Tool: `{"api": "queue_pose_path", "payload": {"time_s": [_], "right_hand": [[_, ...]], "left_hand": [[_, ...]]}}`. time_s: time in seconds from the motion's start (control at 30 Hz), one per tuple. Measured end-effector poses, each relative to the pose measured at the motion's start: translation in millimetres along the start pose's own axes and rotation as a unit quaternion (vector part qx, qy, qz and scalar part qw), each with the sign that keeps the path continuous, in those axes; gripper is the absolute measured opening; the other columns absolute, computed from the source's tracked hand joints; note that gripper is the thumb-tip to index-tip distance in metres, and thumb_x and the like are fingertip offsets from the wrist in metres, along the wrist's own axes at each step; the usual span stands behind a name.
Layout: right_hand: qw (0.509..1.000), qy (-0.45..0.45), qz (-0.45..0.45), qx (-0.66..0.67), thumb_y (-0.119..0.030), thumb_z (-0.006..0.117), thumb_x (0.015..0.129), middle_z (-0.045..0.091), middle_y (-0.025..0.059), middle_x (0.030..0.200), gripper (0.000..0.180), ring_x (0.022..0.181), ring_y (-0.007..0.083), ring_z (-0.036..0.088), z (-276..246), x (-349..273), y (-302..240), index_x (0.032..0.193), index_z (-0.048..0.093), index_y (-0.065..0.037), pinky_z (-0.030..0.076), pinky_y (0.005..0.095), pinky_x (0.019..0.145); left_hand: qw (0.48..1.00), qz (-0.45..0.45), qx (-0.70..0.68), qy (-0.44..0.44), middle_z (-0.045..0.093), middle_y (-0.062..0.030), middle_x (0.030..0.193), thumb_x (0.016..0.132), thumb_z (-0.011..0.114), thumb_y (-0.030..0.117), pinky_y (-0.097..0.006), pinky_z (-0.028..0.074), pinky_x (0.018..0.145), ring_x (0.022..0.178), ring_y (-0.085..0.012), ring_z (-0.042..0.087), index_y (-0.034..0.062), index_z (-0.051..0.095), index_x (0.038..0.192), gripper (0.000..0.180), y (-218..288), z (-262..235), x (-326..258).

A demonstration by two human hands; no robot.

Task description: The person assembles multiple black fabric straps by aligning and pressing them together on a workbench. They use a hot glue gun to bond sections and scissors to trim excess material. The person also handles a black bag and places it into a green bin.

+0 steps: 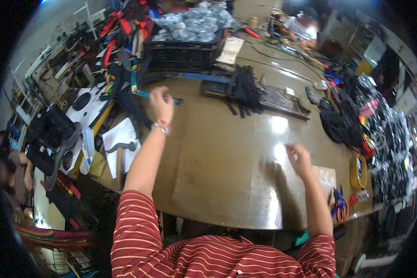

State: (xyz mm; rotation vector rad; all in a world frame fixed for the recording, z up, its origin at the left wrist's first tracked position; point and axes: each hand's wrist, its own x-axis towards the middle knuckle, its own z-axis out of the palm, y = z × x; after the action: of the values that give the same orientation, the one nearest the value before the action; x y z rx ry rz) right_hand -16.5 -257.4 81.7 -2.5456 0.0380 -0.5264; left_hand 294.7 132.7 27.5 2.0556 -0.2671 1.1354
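My left hand (161, 105) reaches over the far left part of the brown table (208, 171), its fingers bent inward. A thin teal-and-dark tool (143, 94) shows on both sides of these fingers; its kind is unclear, and the hand covers its middle. Above the table's right half, my right hand (301, 160) hangs with its fingers curled, and nothing shows in them. A bundle of black strips (246, 90) lies between the hands, farther back, across a dark board (282, 103).
At the back stands a black crate (183, 56) piled with clear plastic-wrapped items. A hammer (121, 150) rests on white paper at the left. Orange-and-blue scissors (340, 207) and a yellow tape roll (358, 171) are at the right edge. Another person (302, 28) sits at the far end.
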Motion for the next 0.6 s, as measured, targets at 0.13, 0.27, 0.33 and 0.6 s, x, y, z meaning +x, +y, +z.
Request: {"api": "queue_pose_path", "payload": {"time_s": [0.13, 0.27, 0.33, 0.6], "right_hand": [[0.993, 0.049, -0.101, 0.035, 0.003, 0.063, 0.08, 0.063, 0.0159, 0.096, 0.013, 0.09, 0.0332, 0.062, 65, -38, 12, 0.092, 0.064, -0.001, 0.05, 0.0353, 0.078], [0.999, 0.037, 0.004, 0.037, -0.001, 0.064, 0.081, 0.061, 0.0166, 0.097, 0.014, 0.094, 0.0353, 0.058, 74, -51, 24, 0.095, 0.064, -0.001, 0.048, 0.0387, 0.082], [0.998, 0.021, 0.06, 0.02, -0.005, 0.064, 0.081, 0.061, 0.0165, 0.098, 0.014, 0.095, 0.0351, 0.057, 74, -46, 28, 0.095, 0.064, -0.002, 0.047, 0.0398, 0.082], [0.997, 0.068, -0.044, 0.012, -0.012, 0.063, 0.083, 0.055, 0.014, 0.091, 0.012, 0.09, 0.0337, 0.053, 78, -47, 30, 0.089, 0.059, -0.002, 0.046, 0.0422, 0.079]], "left_hand": [[0.911, -0.181, 0.265, 0.258, 0.04, -0.0235, 0.133, 0.07, 0.073, 0.015, -0.049, 0.037, 0.101, 0.119, -0.0414, 0.045, 0.0088, 0.051, 0.122, 0.057, -97, -40, 74], [0.867, -0.262, 0.386, -0.176, 0.065, -0.0194, 0.111, 0.078, 0.071, 0.042, -0.048, 0.048, 0.088, 0.102, -0.0378, 0.063, 0.0042, 0.057, 0.122, 0.06, -154, -98, 99], [0.904, -0.171, 0.349, -0.178, 0.068, -0.0224, 0.094, 0.085, 0.062, 0.035, -0.048, 0.051, 0.076, 0.09, -0.0397, 0.065, 0.0004, 0.069, 0.093, 0.036, -163, -104, 125], [0.938, 0.232, 0.221, 0.132, 0.061, -0.0221, 0.118, 0.098, 0.048, 0.041, -0.039, 0.045, 0.091, 0.109, -0.0366, 0.058, -0.0032, 0.058, 0.12, 0.051, 12, -126, 243]]}}
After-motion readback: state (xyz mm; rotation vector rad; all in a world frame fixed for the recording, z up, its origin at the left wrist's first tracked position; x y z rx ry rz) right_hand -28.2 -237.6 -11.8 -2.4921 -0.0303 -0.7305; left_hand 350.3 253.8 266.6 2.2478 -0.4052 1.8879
